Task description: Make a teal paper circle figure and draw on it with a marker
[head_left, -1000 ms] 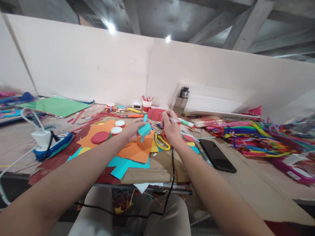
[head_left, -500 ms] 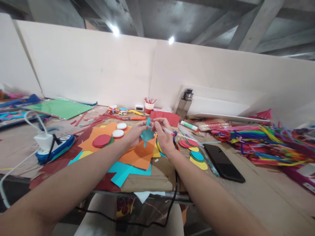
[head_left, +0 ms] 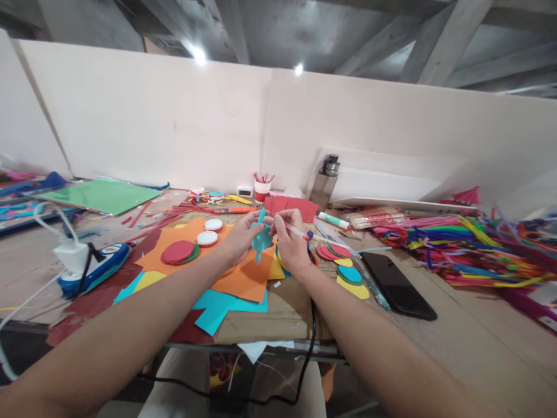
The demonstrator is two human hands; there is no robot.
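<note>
Head view, grasping blue paper disc in left hand, over orange paper, clasping pale pen in right hand, close beside disc's right edge

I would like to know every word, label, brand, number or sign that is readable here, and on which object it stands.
No text can be read with certainty.
Green-and-white tube: any print is too small.
Small white device with dark display: too small to read.
Blue power strip: markings on top, too blurred.
Purple object at the right edge: pale label, unreadable.
Held blue piece: no writing visible.
</note>
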